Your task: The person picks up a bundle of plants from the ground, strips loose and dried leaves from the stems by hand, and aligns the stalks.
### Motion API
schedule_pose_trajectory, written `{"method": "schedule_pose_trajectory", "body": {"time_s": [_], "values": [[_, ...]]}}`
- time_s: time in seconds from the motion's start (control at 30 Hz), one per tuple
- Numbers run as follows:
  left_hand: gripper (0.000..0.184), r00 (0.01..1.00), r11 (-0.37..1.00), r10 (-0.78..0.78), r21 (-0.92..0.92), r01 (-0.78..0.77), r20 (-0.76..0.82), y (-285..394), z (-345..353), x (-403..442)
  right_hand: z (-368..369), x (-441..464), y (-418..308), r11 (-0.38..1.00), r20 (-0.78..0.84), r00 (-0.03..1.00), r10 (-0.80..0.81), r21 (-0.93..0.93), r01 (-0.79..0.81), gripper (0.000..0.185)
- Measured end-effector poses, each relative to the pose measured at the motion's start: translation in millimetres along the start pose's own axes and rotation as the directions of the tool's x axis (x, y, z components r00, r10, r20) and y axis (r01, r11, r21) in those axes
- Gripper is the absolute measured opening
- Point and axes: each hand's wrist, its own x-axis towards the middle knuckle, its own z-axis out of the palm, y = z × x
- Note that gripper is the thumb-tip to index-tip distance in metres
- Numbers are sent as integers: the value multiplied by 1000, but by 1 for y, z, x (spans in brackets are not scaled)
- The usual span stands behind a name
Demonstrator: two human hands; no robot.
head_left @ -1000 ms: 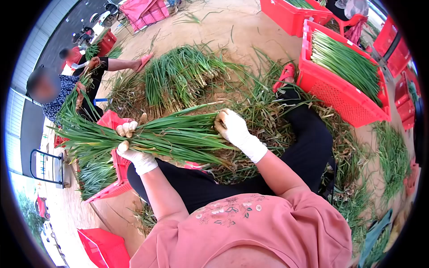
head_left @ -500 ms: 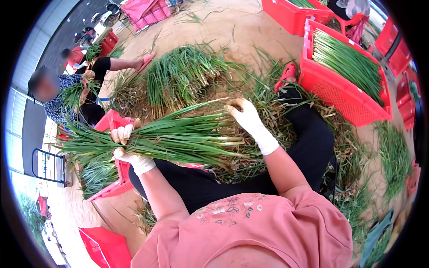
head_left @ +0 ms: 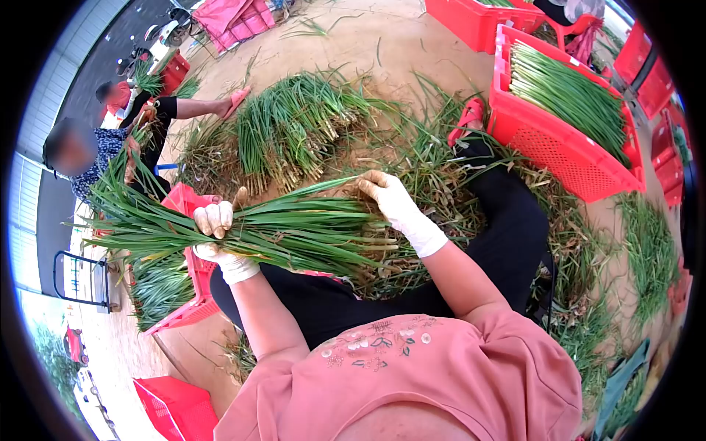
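Observation:
My left hand (head_left: 215, 234), in a soiled white glove, is closed around the leafy middle of a bunch of green onions (head_left: 301, 231). The bunch lies sideways above my lap, leaf tips to the left and pale stem ends to the right. At those stem ends is my gloved right hand (head_left: 390, 200), its thumb and fingers pinched on the end of an upper stalk. Beyond the bunch, a large heap of green onions (head_left: 294, 132) rests on the ground, roots toward the right.
A red crate (head_left: 548, 158) of neatly laid green onions stands at the right, near my foot. Another red crate (head_left: 195, 312) holds greens at my left. Stripped leaves (head_left: 573, 272) litter the ground. A co-worker (head_left: 103, 158) sits at the left, handling greens.
My right hand has shifted slightly left and down along the stem ends. The pale dry strip at its fingertips no longer shows. My left hand keeps its hold, moved slightly right.

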Motion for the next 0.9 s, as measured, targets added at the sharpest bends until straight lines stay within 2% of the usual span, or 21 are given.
{"method": "schedule_pose_trajectory", "body": {"time_s": [0.03, 0.1, 0.13, 0.2, 0.23, 0.33, 0.43, 0.47, 0.5, 0.57, 0.6, 0.63, 0.7, 0.8, 0.83, 0.9], "values": [[30, 1000, 999, -5, 41, 4, 4, 0, -3, 0, 1, 1, 1, 985, -43, 998, 49, 166, -41, 15], [29, 999, 999, -17, 40, 15, 45, -1, -9, 2, -7, 14, 24, 999, -138, 989, -51, -3, 51, 16], [29, 996, 998, -27, 60, 22, 90, -2, -8, 3, -5, 14, 23, 999, -141, 989, -50, -2, 51, 16], [28, 990, 996, -39, 79, 28, 132, -4, -7, 5, 0, 13, 23, 981, -323, 945, -44, 164, 101, 16], [28, 989, 995, -51, 97, 38, 141, -4, -5, 7, -2, 12, 21, 981, -324, 945, -42, 164, 100, 16], [28, 989, 995, -53, 97, 40, 139, -1, -3, 7, -9, 6, 4, 943, -242, 967, 78, 333, 7, 17], [27, 992, 997, -36, 76, 28, 118, -4, 0, 5, -11, 5, -5, 934, -313, 942, 122, 357, -3, 15], [26, 989, 996, -61, 80, 51, 134, -8, 0, 5, -9, 12, 6, 924, -333, 943, -4, 360, 131, 12], [26, 985, 994, -87, 84, 75, 149, -10, -1, 5, -4, 16, 13, 925, -323, 925, -198, 251, 286, 12], [23, 972, 982, -127, 164, 95, 199, -18, -5, 6, 20, 3, -10, 875, -268, 964, 6, 467, 125, 11], [23, 974, 980, -128, 177, 95, 188, -19, -9, 4, 24, 6, -1, 870, -245, 969, 4, 479, 117, 13], [23, 975, 977, -128, 189, 94, 180, -21, -7, 6, 24, 4, 1, 827, -209, 975, 81, 560, 52, 12], [22, 951, 979, -153, 171, 109, 269, -17, 0, 12, 16, 4, 6, 675, -142, 985, 95, 737, 41, 12], [25, 975, 991, -108, 100, 90, 193, -16, 3, 6, 7, 8, 3, 644, -110, 993, 49, 763, 53, 12], [26, 978, 992, -99, 93, 83, 184, -13, 2, 6, -3, 13, 6, 646, -151, 989, -2, 755, 116, 14], [27, 992, 998, -40, 56, 33, 124, -5, 0, 0, -24, 10, -4, 762, -252, 967, 37, 633, 136, 14]]}}
